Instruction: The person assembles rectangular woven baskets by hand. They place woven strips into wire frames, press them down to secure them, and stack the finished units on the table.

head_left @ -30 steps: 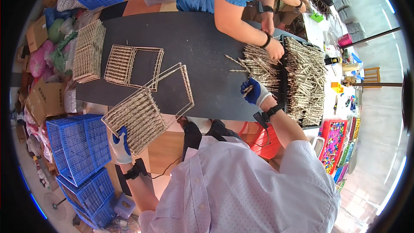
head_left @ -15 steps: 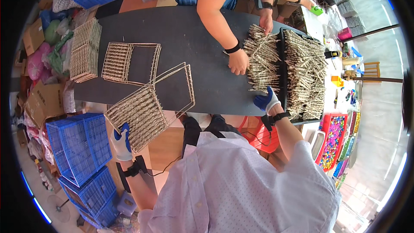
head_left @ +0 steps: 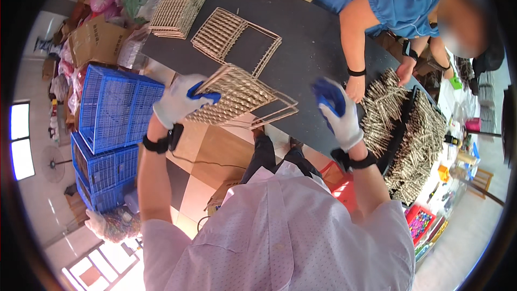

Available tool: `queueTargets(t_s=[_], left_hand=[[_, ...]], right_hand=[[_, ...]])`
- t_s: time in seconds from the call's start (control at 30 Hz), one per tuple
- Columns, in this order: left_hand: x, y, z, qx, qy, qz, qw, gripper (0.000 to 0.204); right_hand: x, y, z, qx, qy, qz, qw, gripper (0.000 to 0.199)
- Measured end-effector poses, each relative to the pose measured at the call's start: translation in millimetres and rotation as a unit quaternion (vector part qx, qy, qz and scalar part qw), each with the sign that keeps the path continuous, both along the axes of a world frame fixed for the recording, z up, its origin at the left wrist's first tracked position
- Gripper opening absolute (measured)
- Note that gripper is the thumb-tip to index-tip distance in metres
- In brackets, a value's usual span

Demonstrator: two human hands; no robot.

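My left hand (head_left: 186, 98), in a white glove with blue palm coating, grips the edge of a rectangular wire frame (head_left: 237, 94) partly filled with rows of twisted, glittery beige sticks. The frame is tilted over the table's near edge, its unfilled end pointing right. My right hand (head_left: 340, 114), gloved alike and slightly blurred, is raised above the table with fingers apart; nothing shows in it. Close to its right lies a loose heap of glittery sticks (head_left: 383, 110). Another person's hand (head_left: 355, 88) is at that heap's edge, with the same person's other hand (head_left: 405, 71) by its far end.
A second partly filled frame (head_left: 219, 35) lies on the dark table (head_left: 301, 37), beside a stack of frames (head_left: 182, 2). A black tray (head_left: 399, 124) of sticks is at the right. Blue plastic crates (head_left: 116, 108) stand at the left, a red stool (head_left: 344, 188) below the table.
My right hand has lifted away from the stick heap and moved left. My left hand has raised the frame and tilted it more steeply. The whole view has turned toward the left.
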State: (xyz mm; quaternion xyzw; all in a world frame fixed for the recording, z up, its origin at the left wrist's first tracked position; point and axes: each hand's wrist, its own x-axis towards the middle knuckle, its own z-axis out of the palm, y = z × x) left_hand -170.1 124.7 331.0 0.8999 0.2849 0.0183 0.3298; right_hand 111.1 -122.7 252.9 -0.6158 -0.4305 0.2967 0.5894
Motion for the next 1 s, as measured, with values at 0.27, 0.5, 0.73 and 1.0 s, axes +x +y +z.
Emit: queueTargets(t_s=[0.27, 0.5, 0.73, 1.0], left_hand=[[92, -14, 50, 0.194, 0.260, -0.312, 0.893, 0.033], [97, -47, -1, 0.473, -0.078, -0.130, 0.868, 0.035], [42, -96, -173, -0.051, -0.180, 0.424, 0.886, 0.062], [95, -121, -250, -0.294, -0.175, 0.480, 0.808, 0.041]], right_hand=[[-36, 101, 63, -0.058, -0.245, 0.301, 0.920, 0.054], [-24, 74, -8, -0.153, 0.051, 0.137, 0.977, 0.030], [-9, 1, -133, -0.104, 0.505, -0.011, 0.857, 0.024], [-39, -67, -192, -0.156, 0.556, -0.054, 0.814, 0.024]])
